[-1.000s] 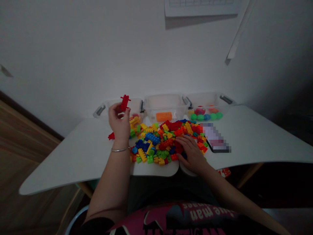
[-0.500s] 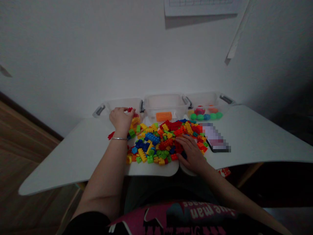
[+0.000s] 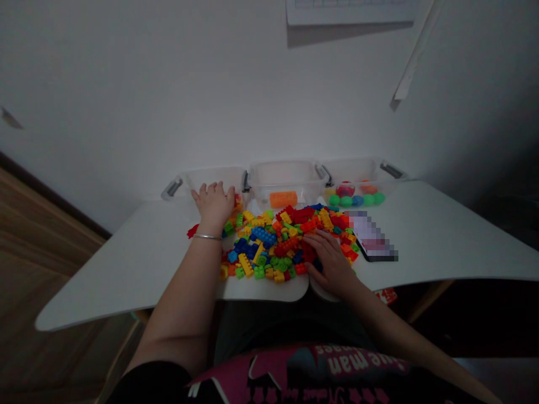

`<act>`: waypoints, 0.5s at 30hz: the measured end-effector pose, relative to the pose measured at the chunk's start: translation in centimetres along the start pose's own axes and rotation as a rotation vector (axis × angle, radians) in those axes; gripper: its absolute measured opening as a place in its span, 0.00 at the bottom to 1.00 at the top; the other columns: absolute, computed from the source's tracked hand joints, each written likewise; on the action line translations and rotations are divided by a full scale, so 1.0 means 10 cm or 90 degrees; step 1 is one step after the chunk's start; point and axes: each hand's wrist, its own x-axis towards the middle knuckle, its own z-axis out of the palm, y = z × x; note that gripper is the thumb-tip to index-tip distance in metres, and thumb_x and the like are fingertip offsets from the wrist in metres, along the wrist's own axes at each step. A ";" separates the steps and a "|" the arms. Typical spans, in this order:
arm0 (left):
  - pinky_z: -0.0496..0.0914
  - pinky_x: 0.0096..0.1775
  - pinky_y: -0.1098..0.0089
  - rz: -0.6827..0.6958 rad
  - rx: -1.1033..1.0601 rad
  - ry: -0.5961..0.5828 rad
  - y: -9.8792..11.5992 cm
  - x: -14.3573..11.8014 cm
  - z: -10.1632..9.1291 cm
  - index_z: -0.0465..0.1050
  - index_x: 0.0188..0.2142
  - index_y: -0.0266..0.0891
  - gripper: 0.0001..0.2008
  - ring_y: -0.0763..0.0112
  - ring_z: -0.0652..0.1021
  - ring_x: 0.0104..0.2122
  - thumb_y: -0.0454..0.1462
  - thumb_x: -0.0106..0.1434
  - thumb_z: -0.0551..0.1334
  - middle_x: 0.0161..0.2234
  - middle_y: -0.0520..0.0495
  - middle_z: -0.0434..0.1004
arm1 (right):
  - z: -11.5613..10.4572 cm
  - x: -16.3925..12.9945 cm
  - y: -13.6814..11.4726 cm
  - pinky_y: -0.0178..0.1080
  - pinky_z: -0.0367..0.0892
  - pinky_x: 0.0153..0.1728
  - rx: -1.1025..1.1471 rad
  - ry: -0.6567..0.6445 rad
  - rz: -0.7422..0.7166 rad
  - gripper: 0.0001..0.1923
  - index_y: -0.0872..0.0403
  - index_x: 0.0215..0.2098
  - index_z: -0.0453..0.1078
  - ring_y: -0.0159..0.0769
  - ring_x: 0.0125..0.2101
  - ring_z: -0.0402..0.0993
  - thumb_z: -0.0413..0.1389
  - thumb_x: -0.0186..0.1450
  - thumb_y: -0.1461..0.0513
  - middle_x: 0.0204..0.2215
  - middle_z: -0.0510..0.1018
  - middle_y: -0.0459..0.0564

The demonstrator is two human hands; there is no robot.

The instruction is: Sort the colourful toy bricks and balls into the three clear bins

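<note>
My left hand point(image 3: 214, 205) is at the front of the left clear plastic bin point(image 3: 214, 175), fingers spread and nothing in them. Red and yellow pieces show partly behind it, beside the thumb. My right hand point(image 3: 330, 261) rests on the right side of a heap of toy building blocks point(image 3: 265, 235), its fingers stretched out over red and dark blue blocks. The heap mixes red, yellow, green, blue and orange blocks. What lies beneath the right palm is hidden.
A middle clear bin point(image 3: 286, 171) has an orange cylinder point(image 3: 283, 199) in it. The right bin point(image 3: 349, 168) contains several coloured balls point(image 3: 346, 201). A phone point(image 3: 373, 238) with a blurred screen lies right of the heap on the white table point(image 3: 438, 235). A wall stands behind the bins.
My left hand has let go of a small red block at the left bin, and its fingers have spread. My right hand stays in place on the heap.
</note>
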 end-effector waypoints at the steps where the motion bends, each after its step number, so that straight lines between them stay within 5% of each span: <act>1: 0.47 0.62 0.37 -0.009 -0.033 -0.001 0.01 0.00 -0.01 0.70 0.57 0.32 0.26 0.41 0.63 0.62 0.44 0.66 0.52 0.58 0.30 0.69 | 0.00 0.00 0.00 0.60 0.61 0.60 0.001 0.000 0.001 0.28 0.52 0.64 0.58 0.50 0.61 0.59 0.53 0.66 0.61 0.56 0.71 0.57; 8: 0.53 0.64 0.45 0.103 -0.152 0.017 0.11 -0.27 -0.09 0.65 0.60 0.38 0.26 0.49 0.62 0.64 0.41 0.63 0.58 0.64 0.35 0.62 | 0.02 -0.02 0.00 0.60 0.60 0.61 -0.001 -0.006 0.009 0.29 0.51 0.65 0.57 0.50 0.62 0.58 0.52 0.66 0.60 0.57 0.71 0.56; 15: 0.61 0.60 0.51 0.440 -0.115 -0.184 0.32 -0.77 -0.27 0.76 0.48 0.43 0.15 0.55 0.69 0.57 0.32 0.64 0.57 0.52 0.45 0.77 | 0.01 0.00 -0.01 0.59 0.60 0.61 -0.006 0.002 -0.002 0.28 0.52 0.63 0.58 0.50 0.61 0.59 0.53 0.66 0.61 0.57 0.71 0.55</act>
